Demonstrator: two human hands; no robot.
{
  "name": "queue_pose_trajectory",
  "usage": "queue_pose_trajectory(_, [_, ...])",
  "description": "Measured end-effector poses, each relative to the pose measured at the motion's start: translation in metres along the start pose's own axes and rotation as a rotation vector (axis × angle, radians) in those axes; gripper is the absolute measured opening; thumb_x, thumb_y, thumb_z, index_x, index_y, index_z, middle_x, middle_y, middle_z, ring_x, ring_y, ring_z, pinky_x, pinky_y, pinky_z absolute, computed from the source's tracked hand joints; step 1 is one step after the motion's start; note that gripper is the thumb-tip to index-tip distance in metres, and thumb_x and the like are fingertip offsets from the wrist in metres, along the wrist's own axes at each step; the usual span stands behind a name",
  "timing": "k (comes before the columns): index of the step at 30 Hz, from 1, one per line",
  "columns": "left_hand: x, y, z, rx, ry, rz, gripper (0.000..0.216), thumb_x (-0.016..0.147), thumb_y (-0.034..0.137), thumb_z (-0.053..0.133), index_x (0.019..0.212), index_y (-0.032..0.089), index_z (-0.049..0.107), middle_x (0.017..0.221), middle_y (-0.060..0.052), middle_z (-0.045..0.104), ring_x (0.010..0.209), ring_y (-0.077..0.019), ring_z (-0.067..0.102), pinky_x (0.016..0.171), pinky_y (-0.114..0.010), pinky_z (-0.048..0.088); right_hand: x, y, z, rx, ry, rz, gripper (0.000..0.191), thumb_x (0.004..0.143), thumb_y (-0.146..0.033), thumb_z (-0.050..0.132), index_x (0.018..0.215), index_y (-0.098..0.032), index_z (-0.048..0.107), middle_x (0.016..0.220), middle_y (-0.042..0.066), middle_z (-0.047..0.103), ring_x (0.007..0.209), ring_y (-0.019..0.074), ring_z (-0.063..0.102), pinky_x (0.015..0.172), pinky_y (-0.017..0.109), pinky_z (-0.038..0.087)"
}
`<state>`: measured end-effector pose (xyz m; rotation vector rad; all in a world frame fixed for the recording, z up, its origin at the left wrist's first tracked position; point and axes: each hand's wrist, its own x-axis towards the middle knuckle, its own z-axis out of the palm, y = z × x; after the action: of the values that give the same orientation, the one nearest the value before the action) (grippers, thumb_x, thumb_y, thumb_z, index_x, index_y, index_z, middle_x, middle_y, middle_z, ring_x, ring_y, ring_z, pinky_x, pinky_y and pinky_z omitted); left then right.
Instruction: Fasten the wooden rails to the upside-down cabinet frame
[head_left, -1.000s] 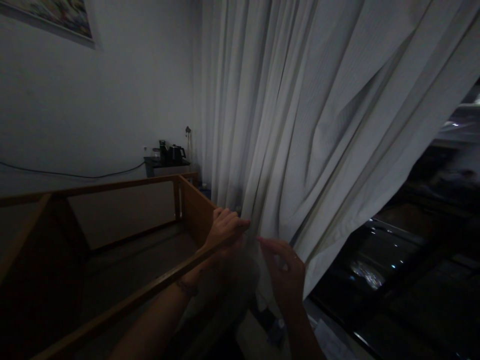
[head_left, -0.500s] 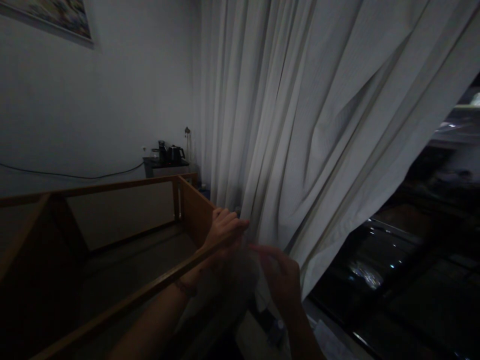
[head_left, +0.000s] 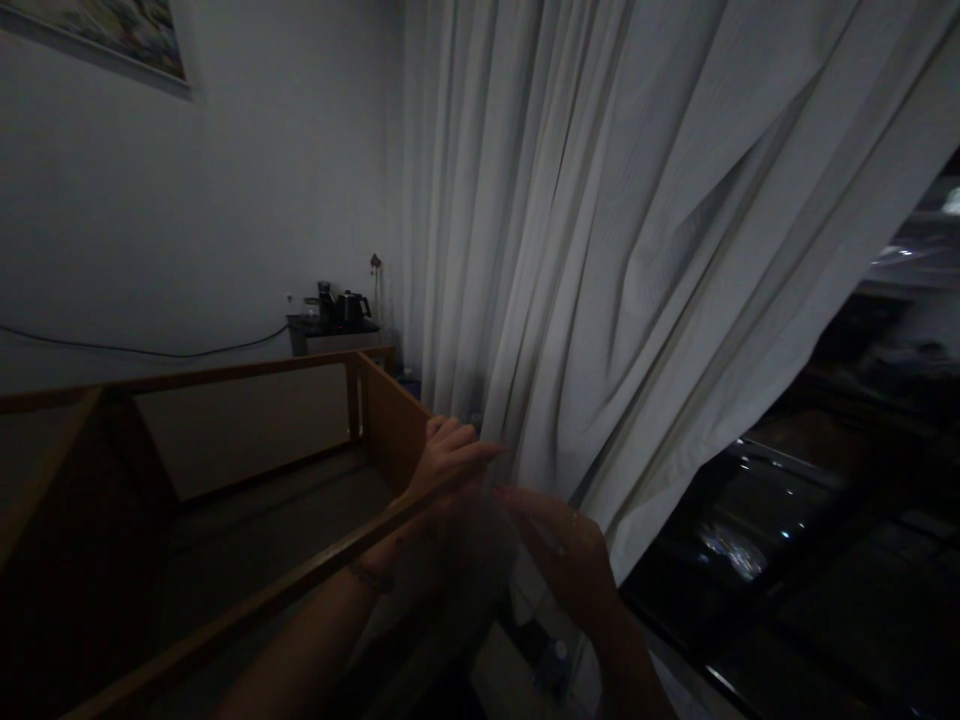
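A brown wooden frame [head_left: 300,572], open on top like a cabinet lying down, fills the lower left. My left hand [head_left: 448,455] is at its near right corner, fingers bent over the wood and the index finger stretched out past the end. The forearm, with a bracelet at the wrist, passes beneath the near rail. Just right of that corner, my right hand [head_left: 566,550] has thumb and forefinger brought together in a pinch. Whatever lies between those fingertips is too dark and small to make out.
A long white curtain [head_left: 592,250] hangs close behind my hands. Dark glass [head_left: 750,530] with reflections lies at the right. A black kettle [head_left: 350,308] stands on a small cabinet in the far corner. Below my hands is a dim pale box [head_left: 504,668].
My right hand has turned and shifted slightly right and down, its fingertips still near the corner. The left index finger reaches a little farther right. The frame has stayed put.
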<state>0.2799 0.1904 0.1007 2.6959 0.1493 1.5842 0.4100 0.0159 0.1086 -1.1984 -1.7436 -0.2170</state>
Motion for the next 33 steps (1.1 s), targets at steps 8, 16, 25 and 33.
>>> queue_pose_trajectory(8, [-0.001, 0.004, 0.0, -0.009, -0.024, -0.057, 0.038, 0.092, 0.042, 0.037, 0.098, 0.024, 0.07, 0.07, -0.002, 0.053, 0.072, -0.0201, 0.046, 0.073, -0.038, 0.031, 0.007, 0.011, -0.006, -0.035, -0.066, -0.254, 0.034, 0.1, -0.014, 0.047, 0.128, -0.025, 0.062, 0.118, 0.005, 0.073, 0.113, 0.014, 0.067, 0.098, 0.027, 0.056])
queue_pose_trajectory(16, [-0.002, 0.002, 0.0, -0.048, 0.011, -0.039, 0.039, 0.093, 0.043, 0.036, 0.098, 0.023, 0.07, 0.069, -0.002, 0.051, 0.069, -0.0197, 0.045, 0.071, -0.037, 0.032, 0.006, 0.012, -0.009, -0.031, -0.115, -0.253, 0.037, 0.1, -0.017, 0.047, 0.136, -0.025, 0.055, 0.124, 0.005, 0.07, 0.115, 0.0155, 0.066, 0.098, 0.027, 0.056])
queue_pose_trajectory(25, [-0.004, 0.001, -0.001, -0.07, 0.031, -0.026, 0.035, 0.09, 0.039, 0.041, 0.099, 0.023, 0.07, 0.068, -0.001, 0.053, 0.069, -0.0196, 0.047, 0.071, -0.038, 0.033, 0.014, 0.013, 0.01, 0.004, 0.093, -0.13, 0.016, 0.095, -0.032, 0.059, 0.096, -0.024, 0.073, 0.079, 0.002, 0.076, 0.073, 0.0158, 0.072, 0.067, 0.026, 0.059])
queue_pose_trajectory(33, [-0.006, 0.002, 0.001, -0.075, 0.035, -0.042, 0.043, 0.094, 0.047, 0.034, 0.099, 0.023, 0.07, 0.07, -0.002, 0.055, 0.07, -0.0201, 0.047, 0.072, -0.038, 0.032, 0.015, 0.0, 0.027, 0.14, 0.207, 0.18, 0.019, 0.098, -0.027, 0.051, 0.108, -0.024, 0.067, 0.071, -0.003, 0.073, 0.061, 0.012, 0.07, 0.057, 0.02, 0.054])
